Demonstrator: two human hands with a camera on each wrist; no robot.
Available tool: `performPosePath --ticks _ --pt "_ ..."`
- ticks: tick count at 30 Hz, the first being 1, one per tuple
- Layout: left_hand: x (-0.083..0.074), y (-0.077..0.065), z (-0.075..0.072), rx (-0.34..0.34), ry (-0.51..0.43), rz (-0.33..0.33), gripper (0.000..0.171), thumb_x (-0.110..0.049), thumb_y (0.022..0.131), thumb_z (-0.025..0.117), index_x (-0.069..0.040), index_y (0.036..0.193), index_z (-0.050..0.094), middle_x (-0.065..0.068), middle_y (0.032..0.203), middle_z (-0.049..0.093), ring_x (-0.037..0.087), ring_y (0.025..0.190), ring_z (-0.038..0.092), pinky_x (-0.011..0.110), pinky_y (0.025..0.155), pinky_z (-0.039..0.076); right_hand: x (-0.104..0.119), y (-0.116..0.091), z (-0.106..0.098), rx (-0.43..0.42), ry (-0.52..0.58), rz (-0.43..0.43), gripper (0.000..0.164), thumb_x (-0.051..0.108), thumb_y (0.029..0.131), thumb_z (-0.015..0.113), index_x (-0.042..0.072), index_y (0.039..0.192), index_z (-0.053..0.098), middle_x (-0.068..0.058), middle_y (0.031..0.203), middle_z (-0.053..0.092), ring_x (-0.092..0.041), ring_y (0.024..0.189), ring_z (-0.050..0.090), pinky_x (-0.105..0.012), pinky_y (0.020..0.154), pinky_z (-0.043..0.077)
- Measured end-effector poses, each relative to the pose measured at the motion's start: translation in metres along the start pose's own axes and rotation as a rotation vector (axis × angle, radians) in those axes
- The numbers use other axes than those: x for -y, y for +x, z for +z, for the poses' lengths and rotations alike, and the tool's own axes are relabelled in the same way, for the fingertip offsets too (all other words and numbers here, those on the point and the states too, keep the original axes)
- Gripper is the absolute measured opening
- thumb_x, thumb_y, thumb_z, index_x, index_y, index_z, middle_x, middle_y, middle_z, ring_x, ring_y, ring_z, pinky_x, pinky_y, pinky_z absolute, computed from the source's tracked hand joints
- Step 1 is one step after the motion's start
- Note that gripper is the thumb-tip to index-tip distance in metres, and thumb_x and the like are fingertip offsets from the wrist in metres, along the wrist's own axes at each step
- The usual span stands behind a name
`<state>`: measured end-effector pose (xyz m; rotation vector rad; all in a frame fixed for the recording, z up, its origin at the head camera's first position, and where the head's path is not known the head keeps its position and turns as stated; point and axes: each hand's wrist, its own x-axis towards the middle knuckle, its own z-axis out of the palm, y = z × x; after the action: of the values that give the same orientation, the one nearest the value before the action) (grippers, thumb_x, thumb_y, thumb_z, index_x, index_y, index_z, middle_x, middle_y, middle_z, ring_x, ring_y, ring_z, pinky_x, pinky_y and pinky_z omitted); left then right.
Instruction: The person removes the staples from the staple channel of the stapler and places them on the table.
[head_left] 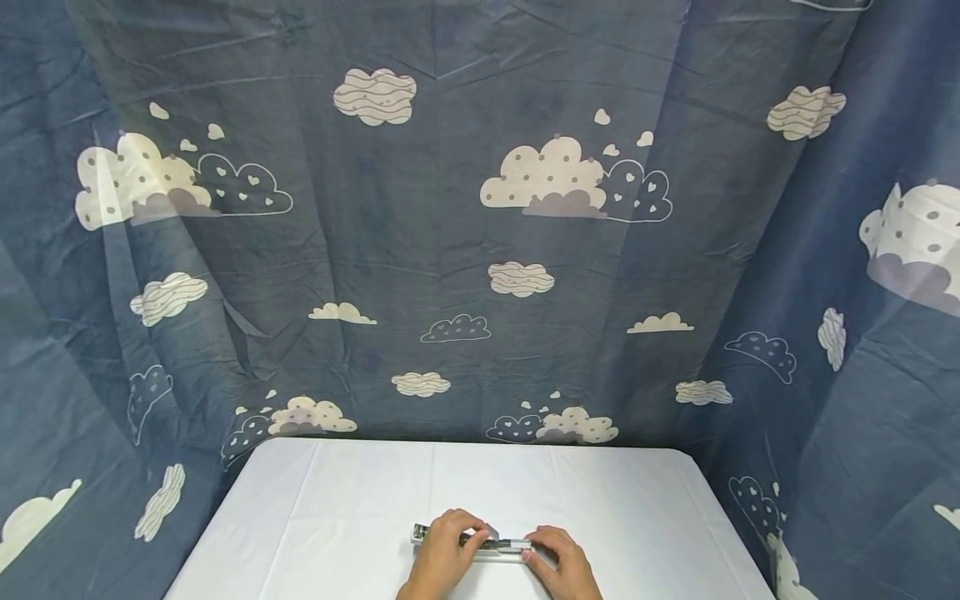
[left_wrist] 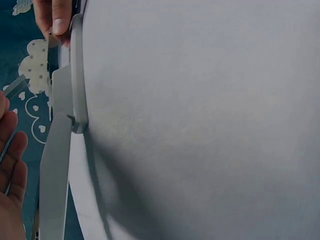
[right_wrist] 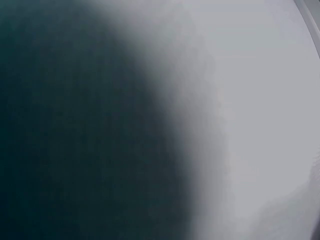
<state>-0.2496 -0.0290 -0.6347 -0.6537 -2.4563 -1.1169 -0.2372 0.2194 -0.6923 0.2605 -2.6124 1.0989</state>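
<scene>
Stapler (head_left: 501,557) beneath left hand (head_left: 444,550), right hand (head_left: 561,565) gripping end.

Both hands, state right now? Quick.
Left hand: closed, pinching a thin, greyish strip.
Right hand: closed, fingers and thumb holding one end of the stapler.

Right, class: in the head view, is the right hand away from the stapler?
No, the right hand has its fingers on the stapler.
</scene>
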Motion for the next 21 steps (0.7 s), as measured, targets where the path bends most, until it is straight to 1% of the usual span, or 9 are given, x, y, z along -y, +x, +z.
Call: performPosePath --ticks 2,4,10,14,21 --pt "-0.001 0.001 -0.003 -0.029 0.006 0.021 0.006 -0.023 0.087 0.082 -0.021 0.092 0.079 -0.012 0.090 0.075 0.006 0.087 0.069 0.029 0.077 0.058 0.000 0.000 -0.001 -0.005 -0.009 -0.011 0.019 0.037 0.085 0.084 0.029 0.101 0.077 0.006 0.112 0.074 -0.018 0.109 0.068 -0.044 0.099 0.057" --pt "0.000 0.002 -0.006 -0.043 0.004 0.031 0.006 -0.024 0.088 0.082 -0.022 0.093 0.079 -0.013 0.090 0.076 0.007 0.088 0.070 0.031 0.079 0.059 0.001 0.001 -0.002 0.000 -0.012 -0.011 0.019 0.037 0.086 0.083 0.028 0.102 0.077 0.005 0.112 0.074 -0.018 0.109 0.068 -0.045 0.100 0.056" --pt "0.003 0.003 -0.019 -0.070 -0.020 0.024 0.004 -0.028 0.091 0.078 -0.024 0.093 0.079 -0.014 0.092 0.076 0.008 0.090 0.072 0.033 0.081 0.061 0.004 0.000 -0.003 0.053 -0.018 -0.003 0.021 0.042 0.088 0.080 0.028 0.104 0.077 0.007 0.112 0.074 -0.021 0.112 0.067 -0.047 0.101 0.056" --pt "0.005 0.006 -0.028 -0.105 -0.040 -0.006 0.007 -0.031 0.093 0.077 -0.024 0.094 0.079 -0.015 0.093 0.075 0.008 0.090 0.072 0.033 0.083 0.062 0.005 -0.001 -0.003 0.061 -0.033 -0.008 0.023 0.044 0.088 0.079 0.027 0.104 0.077 0.007 0.112 0.074 -0.021 0.113 0.067 -0.047 0.101 0.056" --pt "0.006 0.012 -0.044 -0.169 -0.107 -0.097 0.008 -0.034 0.091 0.078 -0.026 0.094 0.079 -0.016 0.095 0.076 0.008 0.093 0.074 0.037 0.088 0.062 0.003 0.000 -0.002 0.021 -0.017 0.001 0.020 0.039 0.087 0.082 0.028 0.103 0.077 0.004 0.114 0.073 -0.019 0.111 0.068 -0.045 0.101 0.056"
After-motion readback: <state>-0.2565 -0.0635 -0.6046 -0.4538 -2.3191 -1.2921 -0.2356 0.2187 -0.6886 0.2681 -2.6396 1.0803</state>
